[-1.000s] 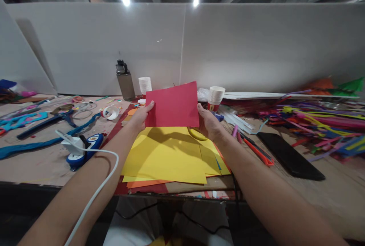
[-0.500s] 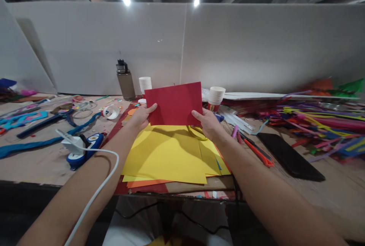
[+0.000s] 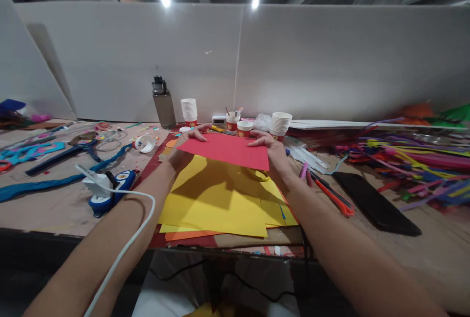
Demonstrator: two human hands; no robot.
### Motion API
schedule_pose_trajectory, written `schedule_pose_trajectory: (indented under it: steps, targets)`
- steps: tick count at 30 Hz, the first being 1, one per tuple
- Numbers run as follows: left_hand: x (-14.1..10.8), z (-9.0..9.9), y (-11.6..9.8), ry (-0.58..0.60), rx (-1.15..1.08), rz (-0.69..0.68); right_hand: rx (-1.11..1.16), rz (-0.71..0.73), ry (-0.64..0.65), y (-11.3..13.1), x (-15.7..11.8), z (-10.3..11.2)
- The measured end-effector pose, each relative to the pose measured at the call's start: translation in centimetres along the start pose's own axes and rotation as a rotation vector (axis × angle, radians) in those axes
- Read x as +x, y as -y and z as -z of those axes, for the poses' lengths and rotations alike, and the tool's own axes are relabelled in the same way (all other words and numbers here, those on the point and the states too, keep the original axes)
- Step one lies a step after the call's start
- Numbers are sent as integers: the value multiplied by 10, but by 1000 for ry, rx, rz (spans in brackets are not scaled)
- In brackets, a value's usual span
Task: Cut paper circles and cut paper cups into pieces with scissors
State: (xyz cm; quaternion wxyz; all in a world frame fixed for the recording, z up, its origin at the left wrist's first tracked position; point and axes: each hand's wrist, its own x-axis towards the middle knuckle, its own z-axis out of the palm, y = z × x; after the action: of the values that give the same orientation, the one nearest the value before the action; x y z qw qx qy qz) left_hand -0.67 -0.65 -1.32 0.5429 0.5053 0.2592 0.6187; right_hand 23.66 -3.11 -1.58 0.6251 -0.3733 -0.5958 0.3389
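A red sheet of paper is held above the table, tilted nearly flat. My left hand grips its left end, with fingers at the far edge. At the right end my right hand grips it the same way. Below lie yellow sheets, with a bit of orange paper showing under their near edge. Yellow-handled scissors rest partly hidden beneath the red sheet.
Stacked paper cups, a bottle and small cups stand at the back. A power strip lies left; a black phone, an orange-handled tool and colourful pipe cleaners lie right.
The red sheet has tipped from upright to nearly flat and sits slightly lower. Both hands have turned with it, and the small cups behind now show.
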Motion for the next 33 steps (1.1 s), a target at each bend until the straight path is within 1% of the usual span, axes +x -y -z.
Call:
schedule_pose_trajectory:
  steps: [3,5,7,9,11,14,16,19,22,23,24,27,28,29,30,31,33]
  targets:
    - [2,3,3,-29,-22,35,-233,137,-38,4,-2,1]
    - [5,6,8,-55,-38,41,-375,218,-28,5,-3,1]
    - [8,8,13,-82,-17,27,-403,216,10,4,-4,0]
    - [10,11,14,-97,27,2,-319,129,36,2,-4,-2]
    - [10,13,11,-85,60,42,-213,-8,46,-3,-3,-4]
    - [9,19,2,-24,111,253,-111,-247,101,-10,-1,-6]
    - [9,23,-4,9,124,325,-84,-374,143,-14,-1,-6]
    - [12,30,-5,-22,126,318,-48,-481,186,-16,-2,-7]
    - [14,35,-2,-39,199,379,-17,-538,231,-12,0,-5]
    - [15,37,-2,-31,217,402,-67,-527,226,-11,1,-4]
    - [15,38,-1,-21,229,416,-190,-487,220,-9,3,-2]
    - [12,40,-2,13,278,460,-762,-285,215,-6,7,7]
    - [11,40,-3,33,314,488,-914,-233,231,-6,8,9]
    - [10,40,-4,62,375,519,-1018,-208,249,-7,8,11]
    - [9,39,-4,94,471,541,-1076,-206,270,-8,7,12]
    - [9,39,-4,125,614,547,-1109,-214,294,-10,6,12]
    - [9,37,-5,196,1010,536,-1193,-220,358,-14,3,11]
